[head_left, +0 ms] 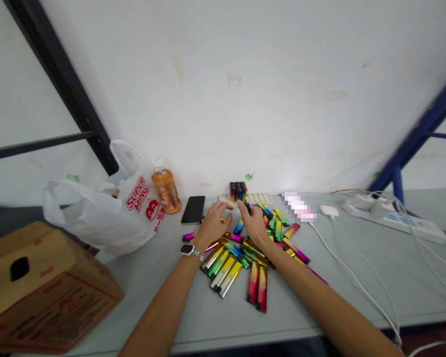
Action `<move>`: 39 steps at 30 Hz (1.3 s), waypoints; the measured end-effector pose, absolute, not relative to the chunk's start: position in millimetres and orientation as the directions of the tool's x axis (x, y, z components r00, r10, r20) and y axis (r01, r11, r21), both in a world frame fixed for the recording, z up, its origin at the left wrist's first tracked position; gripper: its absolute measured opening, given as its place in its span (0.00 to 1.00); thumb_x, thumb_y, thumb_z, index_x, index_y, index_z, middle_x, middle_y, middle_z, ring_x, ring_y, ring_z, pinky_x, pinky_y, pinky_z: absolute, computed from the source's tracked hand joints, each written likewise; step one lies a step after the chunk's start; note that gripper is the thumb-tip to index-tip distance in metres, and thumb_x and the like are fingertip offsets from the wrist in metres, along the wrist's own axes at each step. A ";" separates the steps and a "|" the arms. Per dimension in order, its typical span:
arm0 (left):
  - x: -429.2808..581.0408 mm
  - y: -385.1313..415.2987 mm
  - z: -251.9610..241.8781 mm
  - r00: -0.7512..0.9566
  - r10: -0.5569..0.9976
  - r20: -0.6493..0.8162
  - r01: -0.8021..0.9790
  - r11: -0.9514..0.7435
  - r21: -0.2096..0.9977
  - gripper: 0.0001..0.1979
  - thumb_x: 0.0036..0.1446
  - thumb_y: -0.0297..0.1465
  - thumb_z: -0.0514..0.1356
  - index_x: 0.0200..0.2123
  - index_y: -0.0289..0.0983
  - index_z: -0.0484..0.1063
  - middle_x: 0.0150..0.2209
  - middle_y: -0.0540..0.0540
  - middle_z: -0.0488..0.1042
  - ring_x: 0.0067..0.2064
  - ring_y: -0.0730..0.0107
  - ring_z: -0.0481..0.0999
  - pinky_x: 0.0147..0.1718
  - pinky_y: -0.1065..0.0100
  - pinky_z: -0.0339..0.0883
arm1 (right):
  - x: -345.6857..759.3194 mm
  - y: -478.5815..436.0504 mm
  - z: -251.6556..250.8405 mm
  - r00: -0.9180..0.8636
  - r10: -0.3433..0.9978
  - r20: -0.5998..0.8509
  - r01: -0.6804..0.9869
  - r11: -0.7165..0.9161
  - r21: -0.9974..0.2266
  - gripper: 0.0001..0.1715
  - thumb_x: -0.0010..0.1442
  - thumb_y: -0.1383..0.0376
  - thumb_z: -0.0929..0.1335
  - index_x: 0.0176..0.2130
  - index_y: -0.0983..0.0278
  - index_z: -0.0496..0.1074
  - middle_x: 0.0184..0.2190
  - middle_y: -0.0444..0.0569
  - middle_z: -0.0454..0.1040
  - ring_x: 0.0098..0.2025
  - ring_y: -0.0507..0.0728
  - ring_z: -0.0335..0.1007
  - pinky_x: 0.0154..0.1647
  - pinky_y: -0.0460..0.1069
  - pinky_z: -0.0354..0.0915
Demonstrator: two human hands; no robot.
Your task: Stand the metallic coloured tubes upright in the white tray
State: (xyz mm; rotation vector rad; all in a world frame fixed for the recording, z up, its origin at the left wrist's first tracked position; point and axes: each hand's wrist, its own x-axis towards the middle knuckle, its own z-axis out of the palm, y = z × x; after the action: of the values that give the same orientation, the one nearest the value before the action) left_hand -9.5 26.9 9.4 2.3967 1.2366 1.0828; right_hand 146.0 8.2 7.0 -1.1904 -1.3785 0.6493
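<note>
Many shiny lighters (226, 275) in rainbow metallic colours lie in a loose heap on the grey table under and around my hands. Behind them, a pale tray with rows of holes (262, 198) runs along the wall, and a small block of upright lighters (238, 191) with dark tops stands at its left part. My left hand (217, 220), with a watch on its wrist, hovers over the heap in front of the tray, fingers spread and holding nothing visible. My right hand (253, 220) is closed on a lighter whose dark end shows between thumb and fingers; most of it is hidden.
On the left are a cardboard box (52, 292), a white plastic bag (96, 223) and an orange drink bottle (166, 188). A black phone (193, 209) lies beside the bottle. On the right are a lit, blurred-out phone (299, 207), a white charger (329, 211), cables and a power strip (397, 218).
</note>
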 end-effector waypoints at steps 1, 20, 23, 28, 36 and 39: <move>-9.5 26.8 9.7 0.366 0.782 0.505 0.608 -0.611 0.506 0.08 0.61 0.25 0.56 0.42 0.38 0.72 0.47 0.42 0.74 0.53 0.58 0.72 0.59 0.53 0.64 | 146.0 8.6 6.7 0.159 0.910 0.383 0.270 0.333 -0.903 0.33 0.61 0.39 0.63 0.20 0.60 0.59 0.18 0.40 0.56 0.24 0.52 0.53 0.26 0.49 0.50; 0.1 20.2 8.6 0.380 0.825 0.418 0.750 -0.539 0.382 0.06 0.60 0.33 0.61 0.40 0.39 0.75 0.45 0.43 0.76 0.51 0.54 0.73 0.53 0.53 0.67 | 144.8 18.1 -0.8 0.088 0.913 0.399 0.216 0.374 -0.902 0.21 0.62 0.45 0.64 0.32 0.60 0.65 0.23 0.39 0.63 0.27 0.53 0.59 0.29 0.47 0.57; 5.9 15.7 9.6 0.356 0.852 0.383 0.818 -0.482 0.312 0.07 0.59 0.36 0.63 0.37 0.39 0.77 0.44 0.42 0.76 0.51 0.51 0.73 0.52 0.51 0.65 | 149.5 21.1 -1.1 -0.004 0.929 0.371 0.109 0.369 -0.923 0.20 0.64 0.45 0.63 0.42 0.58 0.63 0.22 0.37 0.64 0.24 0.53 0.60 0.27 0.47 0.59; 11.6 14.0 7.1 0.341 0.878 0.334 0.851 -0.440 0.287 0.15 0.56 0.46 0.66 0.33 0.39 0.78 0.43 0.42 0.76 0.50 0.49 0.73 0.52 0.48 0.63 | 166.5 35.1 8.5 -0.001 0.847 0.531 0.288 0.509 -0.811 0.18 0.62 0.49 0.66 0.36 0.61 0.70 0.33 0.46 0.71 0.36 0.56 0.68 0.38 0.50 0.65; 13.7 14.6 5.4 0.338 0.897 0.285 0.864 -0.415 0.284 0.16 0.58 0.45 0.64 0.35 0.38 0.79 0.45 0.40 0.77 0.52 0.49 0.72 0.52 0.53 0.61 | 174.2 73.8 21.0 -0.153 0.790 0.594 0.554 0.567 -0.610 0.16 0.61 0.60 0.69 0.48 0.62 0.75 0.35 0.47 0.78 0.35 0.57 0.71 0.43 0.52 0.63; 11.5 15.2 5.3 0.321 0.903 0.287 0.875 -0.398 0.274 0.12 0.57 0.41 0.66 0.35 0.38 0.78 0.45 0.41 0.78 0.52 0.48 0.73 0.52 0.52 0.60 | 171.7 84.9 24.5 -0.243 0.761 0.601 0.665 0.582 -0.468 0.12 0.62 0.64 0.67 0.47 0.61 0.74 0.40 0.49 0.79 0.40 0.59 0.72 0.48 0.54 0.59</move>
State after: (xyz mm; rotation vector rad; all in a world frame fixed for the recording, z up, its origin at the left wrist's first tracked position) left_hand 11.5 15.2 5.3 2.4964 1.6837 0.6143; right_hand 171.7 84.9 24.5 -1.1390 -1.9747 0.1445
